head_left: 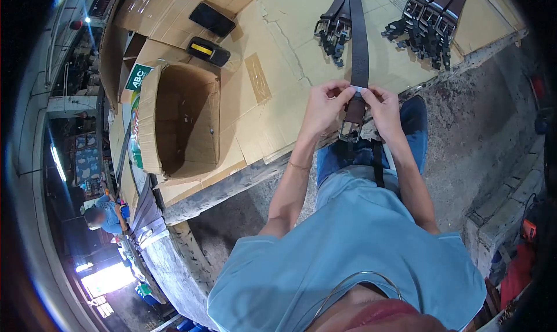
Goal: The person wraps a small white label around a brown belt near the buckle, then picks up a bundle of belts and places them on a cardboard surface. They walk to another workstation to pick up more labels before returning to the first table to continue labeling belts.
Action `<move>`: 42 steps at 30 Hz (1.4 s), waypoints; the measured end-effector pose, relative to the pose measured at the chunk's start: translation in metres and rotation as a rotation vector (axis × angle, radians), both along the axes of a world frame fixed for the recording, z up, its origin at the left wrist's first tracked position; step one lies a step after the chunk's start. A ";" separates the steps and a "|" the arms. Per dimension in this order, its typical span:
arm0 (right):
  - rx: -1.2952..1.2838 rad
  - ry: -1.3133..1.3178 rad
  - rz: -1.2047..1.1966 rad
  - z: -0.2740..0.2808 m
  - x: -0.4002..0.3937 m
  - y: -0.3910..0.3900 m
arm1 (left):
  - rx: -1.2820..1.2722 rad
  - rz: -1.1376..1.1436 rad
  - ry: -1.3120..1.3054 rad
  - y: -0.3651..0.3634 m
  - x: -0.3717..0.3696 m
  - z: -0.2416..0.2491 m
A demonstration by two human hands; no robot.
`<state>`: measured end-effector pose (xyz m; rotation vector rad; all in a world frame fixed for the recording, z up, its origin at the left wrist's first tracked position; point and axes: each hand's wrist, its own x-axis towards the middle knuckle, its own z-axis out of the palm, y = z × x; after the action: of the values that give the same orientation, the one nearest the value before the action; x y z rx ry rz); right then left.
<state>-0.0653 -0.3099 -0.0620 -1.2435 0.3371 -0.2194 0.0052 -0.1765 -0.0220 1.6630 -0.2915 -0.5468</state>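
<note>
A dark brown leather belt (360, 47) runs over the cardboard-covered table toward me, its metal buckle (350, 132) hanging by the table edge. My left hand (322, 108) pinches the belt's left side just above the buckle end. On the opposite side, my right hand (385, 108) is closed on the same belt. Both thumbs meet at a small whitish piece (357, 90) lying across the strap; its kind is too small to tell. Beyond my hands lies a bundle of buckled belts (335, 30), and farther right another bundle of belts (428, 21).
An open cardboard box (187, 120) stands on the table at left. Behind it lie a black phone (212, 20) and a black-and-yellow object (208, 51). Cardboard (278, 94) covers the tabletop. Another person (107, 215) is at the far left, beside more straps (147, 213).
</note>
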 end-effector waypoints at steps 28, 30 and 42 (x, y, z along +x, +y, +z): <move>0.207 0.093 -0.178 -0.027 0.003 0.005 | 0.124 -0.022 -0.083 -0.009 0.011 -0.023; 0.179 0.087 -0.172 -0.019 0.003 0.006 | 0.063 -0.018 -0.002 -0.010 0.013 -0.023; -0.051 0.016 -0.240 -0.016 0.005 0.000 | -0.078 -0.110 0.101 -0.018 0.023 -0.038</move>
<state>-0.0600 -0.3103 -0.0780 -1.2545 0.4980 -0.4266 0.0281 -0.1941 -0.0597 1.5456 -0.3278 -0.6910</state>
